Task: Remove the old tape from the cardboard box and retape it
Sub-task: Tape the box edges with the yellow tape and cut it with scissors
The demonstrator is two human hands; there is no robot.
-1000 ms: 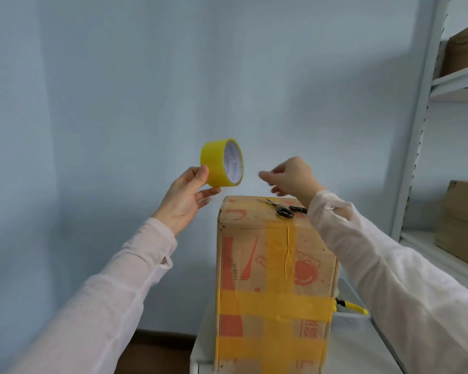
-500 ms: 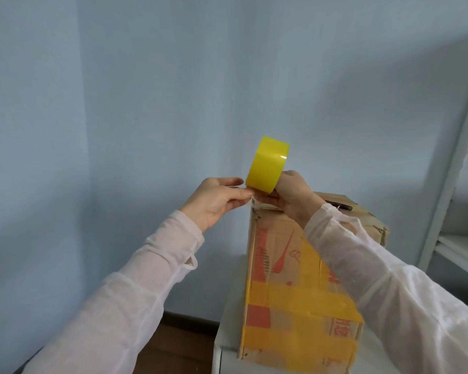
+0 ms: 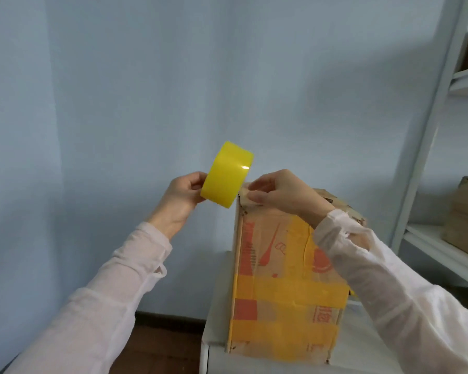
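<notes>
The cardboard box (image 3: 287, 265) is standing on a white table (image 3: 216, 306), old strips (image 3: 287, 290) crossing its near face. My left hand (image 3: 183, 193) is gripping the tape roll (image 3: 226, 175) left of its top; my right hand (image 3: 278, 191) is pinching the loose end (image 3: 243, 192) at the corner. Pulling crooked risks creasing. Shelves (image 3: 438, 252) right aren't obstructing.

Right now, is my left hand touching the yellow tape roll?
Touching. The head view shows the left hand gripping the yellow tape roll, with thumb and fingers curled round its left rim.
</notes>
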